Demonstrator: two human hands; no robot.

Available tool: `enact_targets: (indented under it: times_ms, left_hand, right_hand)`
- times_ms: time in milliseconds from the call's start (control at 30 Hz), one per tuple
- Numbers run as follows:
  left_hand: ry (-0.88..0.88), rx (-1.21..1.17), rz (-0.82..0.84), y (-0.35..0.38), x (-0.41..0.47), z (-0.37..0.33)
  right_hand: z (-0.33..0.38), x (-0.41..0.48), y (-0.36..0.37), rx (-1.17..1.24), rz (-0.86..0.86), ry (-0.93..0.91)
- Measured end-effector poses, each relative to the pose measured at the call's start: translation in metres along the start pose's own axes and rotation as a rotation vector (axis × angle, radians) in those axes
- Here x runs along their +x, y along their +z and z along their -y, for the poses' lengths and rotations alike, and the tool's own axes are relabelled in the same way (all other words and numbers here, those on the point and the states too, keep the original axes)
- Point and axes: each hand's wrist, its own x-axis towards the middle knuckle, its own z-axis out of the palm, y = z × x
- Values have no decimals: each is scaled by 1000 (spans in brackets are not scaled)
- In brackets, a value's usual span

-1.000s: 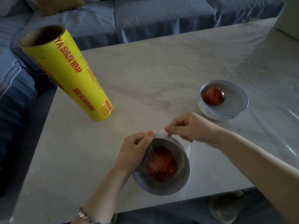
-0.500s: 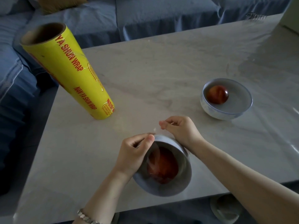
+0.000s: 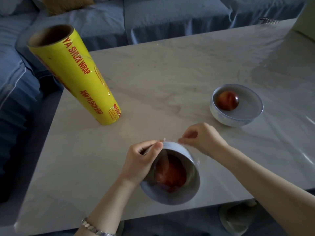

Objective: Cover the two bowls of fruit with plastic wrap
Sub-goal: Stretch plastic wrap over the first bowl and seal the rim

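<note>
A pale bowl [image 3: 189,193] with a red fruit [image 3: 172,172] stands near the table's front edge, with clear plastic wrap [image 3: 170,147] stretched over its top. My left hand [image 3: 141,160] holds the bowl's left rim and pinches the wrap there. My right hand [image 3: 202,138] pinches the wrap at the bowl's far rim. A second bowl [image 3: 237,116] with a red fruit [image 3: 227,100] sits to the right, farther back, with no wrap that I can see. A tall yellow roll of wrap [image 3: 80,77] stands on end at the left.
The pale marble table [image 3: 170,74] ends just below the near bowl. A blue sofa [image 3: 170,16] runs along the far and left sides. A round stool or base [image 3: 237,218] shows under the table's front edge.
My right hand moved from the right side of the bowl's rim to its far side and keeps pinching the wrap. My left hand stays on the left rim.
</note>
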Motion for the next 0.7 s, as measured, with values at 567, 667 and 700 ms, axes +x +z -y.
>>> enact_targets:
  times_ms: [567,667,700]
  left_hand:
    - [20,177,17,-3,3,3]
    - [-8,121,-34,-3,2,1]
    - [-45,86,-85,-2,2,2]
  right_hand:
    - [18,-27,3,179,365,-217]
    - [-8,-35,-8,411,346,-98]
    - [-16,-39,-10,484,349,-111]
